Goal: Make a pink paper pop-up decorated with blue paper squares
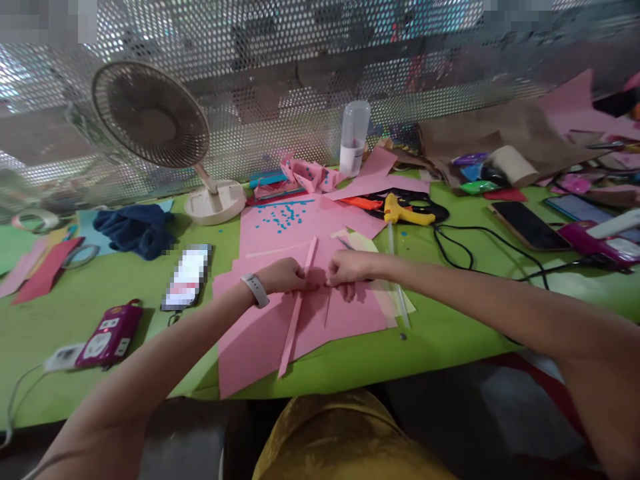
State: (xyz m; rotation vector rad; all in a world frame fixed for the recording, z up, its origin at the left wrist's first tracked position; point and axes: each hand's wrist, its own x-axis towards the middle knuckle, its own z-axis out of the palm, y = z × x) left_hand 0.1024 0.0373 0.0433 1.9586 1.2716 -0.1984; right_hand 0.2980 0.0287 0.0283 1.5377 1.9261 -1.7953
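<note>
My left hand (pixel 286 275), with a white watch band at its wrist, is closed, and its fingertips meet at a long narrow pink paper strip (pixel 295 323). The strip lies slanted over larger pink paper sheets (pixel 250 353). Just to the right, my right hand (pixel 346 268) is closed in a pinch above the same sheets. What its fingers hold is too small or hidden to make out. Behind my right hand shows the tip of a thin metal tool (pixel 344 243). Small blue paper dots (pixel 285 217) lie scattered on the pink sheet beyond my hands.
A yellow glue gun (pixel 405 212) with a black cord lies to the right, near a clear glue stick (pixel 403 307). Left are a lit phone (pixel 187 277), a purple power strip (pixel 107 335) and a fan (pixel 153 117). A bottle (pixel 354 140) stands behind, before a perforated metal screen.
</note>
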